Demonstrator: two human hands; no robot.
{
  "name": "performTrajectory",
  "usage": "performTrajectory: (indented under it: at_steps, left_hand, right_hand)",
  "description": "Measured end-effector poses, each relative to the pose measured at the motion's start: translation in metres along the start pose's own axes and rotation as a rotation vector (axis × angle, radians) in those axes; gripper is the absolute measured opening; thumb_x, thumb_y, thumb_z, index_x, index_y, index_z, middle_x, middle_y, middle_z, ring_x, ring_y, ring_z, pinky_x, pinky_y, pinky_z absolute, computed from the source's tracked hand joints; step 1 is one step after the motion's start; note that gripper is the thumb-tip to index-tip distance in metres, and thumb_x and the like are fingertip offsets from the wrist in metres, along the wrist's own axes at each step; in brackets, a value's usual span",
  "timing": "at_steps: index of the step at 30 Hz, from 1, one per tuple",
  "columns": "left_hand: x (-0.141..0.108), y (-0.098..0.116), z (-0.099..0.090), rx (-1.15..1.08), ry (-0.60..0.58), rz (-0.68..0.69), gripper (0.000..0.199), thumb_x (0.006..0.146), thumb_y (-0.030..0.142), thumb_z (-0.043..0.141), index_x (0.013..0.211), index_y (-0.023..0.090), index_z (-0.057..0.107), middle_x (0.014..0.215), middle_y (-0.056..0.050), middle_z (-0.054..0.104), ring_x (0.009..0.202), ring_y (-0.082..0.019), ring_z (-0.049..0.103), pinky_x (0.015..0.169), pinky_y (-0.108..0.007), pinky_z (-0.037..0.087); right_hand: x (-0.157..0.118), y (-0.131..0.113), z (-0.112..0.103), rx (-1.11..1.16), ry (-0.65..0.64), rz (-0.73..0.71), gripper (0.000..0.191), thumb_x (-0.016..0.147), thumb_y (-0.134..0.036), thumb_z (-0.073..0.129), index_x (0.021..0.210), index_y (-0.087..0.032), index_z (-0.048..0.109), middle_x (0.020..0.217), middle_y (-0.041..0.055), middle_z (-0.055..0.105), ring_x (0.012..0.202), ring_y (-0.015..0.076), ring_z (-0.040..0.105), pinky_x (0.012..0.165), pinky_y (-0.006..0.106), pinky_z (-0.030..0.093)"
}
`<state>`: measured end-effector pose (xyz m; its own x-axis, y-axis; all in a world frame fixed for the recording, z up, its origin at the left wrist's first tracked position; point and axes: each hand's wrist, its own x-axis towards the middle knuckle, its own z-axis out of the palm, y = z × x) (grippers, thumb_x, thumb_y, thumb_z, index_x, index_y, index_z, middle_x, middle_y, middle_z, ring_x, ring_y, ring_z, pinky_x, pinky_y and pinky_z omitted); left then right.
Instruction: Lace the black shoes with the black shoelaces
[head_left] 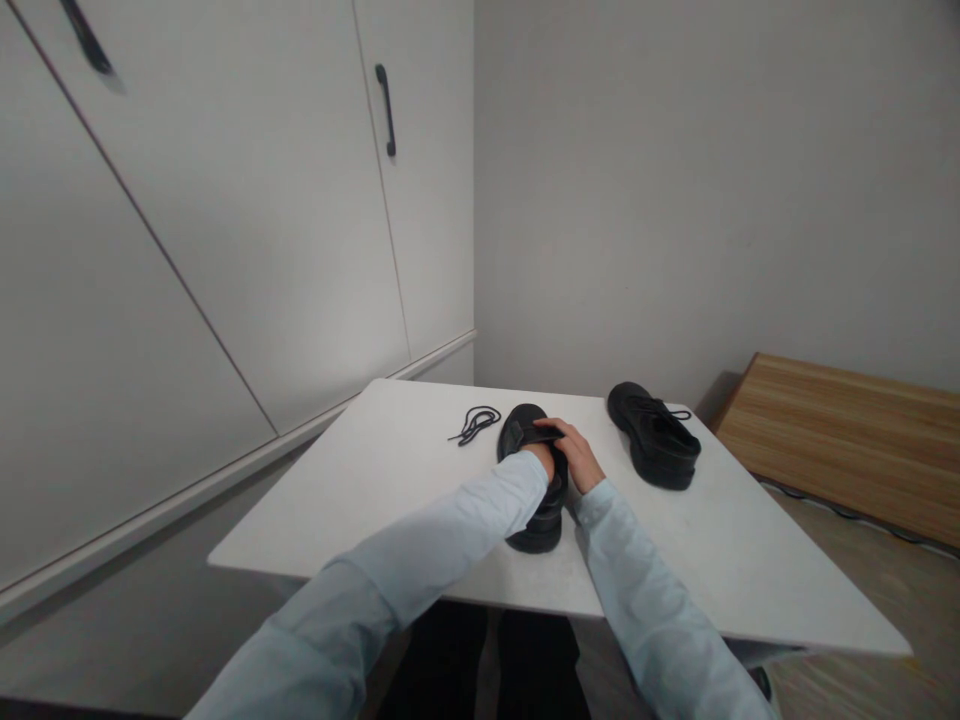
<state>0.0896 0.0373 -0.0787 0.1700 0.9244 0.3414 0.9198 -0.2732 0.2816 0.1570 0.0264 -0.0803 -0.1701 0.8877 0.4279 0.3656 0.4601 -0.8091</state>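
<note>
A black shoe [538, 532] sits on the white table, toe pointing away from me and heel towards me. My left hand [541, 458] reaches into the shoe's opening; its fingers are inside and hidden. My right hand [576, 452] holds the upper at the shoe's right side, its fingers curled over the flap edge. No lace is visible in this shoe. Left of its toe lies a loose dark shoelace [476, 424], looped on itself. A second black shoe [658, 440], with a lace in it, stands apart at the right.
The white table [360, 500] has its far edge near a grey wall and its left side near white cabinets [300, 200] with dark handles. A wood-grain panel [847, 440] stands beyond the table at the right.
</note>
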Motion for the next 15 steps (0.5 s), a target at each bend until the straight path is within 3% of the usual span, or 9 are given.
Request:
performTrajectory:
  at_steps: [9, 12, 15]
  left_hand:
    - [-0.013, 0.018, -0.006, -0.051, 0.136, -0.106, 0.042, 0.063, -0.001, 0.04, 0.1, 0.007, 0.059, 0.107, -0.017, 0.061, 0.112, -0.024, 0.054, 0.071, -0.026, 0.054]
    - [-0.012, 0.012, -0.021, -0.023, 0.024, -0.02, 0.047, 0.061, -0.002, 0.039, 0.102, 0.008, 0.059, 0.111, -0.016, 0.06, 0.113, -0.025, 0.054, 0.07, -0.025, 0.054]
    - [-0.006, -0.002, -0.044, -0.055, -0.242, 0.189, 0.047, 0.062, 0.0, 0.043, 0.105, 0.01, 0.059, 0.112, -0.016, 0.06, 0.112, -0.027, 0.053, 0.068, -0.028, 0.053]
  right_hand:
    - [-0.003, -0.004, 0.0, 0.006, -0.011, -0.011, 0.042, 0.071, -0.019, 0.037, 0.105, -0.024, 0.061, 0.112, 0.0021, 0.061, 0.105, 0.0241, 0.048, 0.098, 0.042, 0.032]
    - [-0.003, -0.005, 0.0, 0.007, -0.01, -0.012, 0.041, 0.071, -0.019, 0.037, 0.104, -0.023, 0.061, 0.111, 0.0023, 0.061, 0.105, 0.0242, 0.048, 0.098, 0.042, 0.032]
    - [-0.003, -0.005, 0.0, 0.007, -0.011, -0.006, 0.041, 0.071, -0.019, 0.037, 0.104, -0.023, 0.061, 0.111, 0.003, 0.061, 0.105, 0.0246, 0.048, 0.098, 0.042, 0.033]
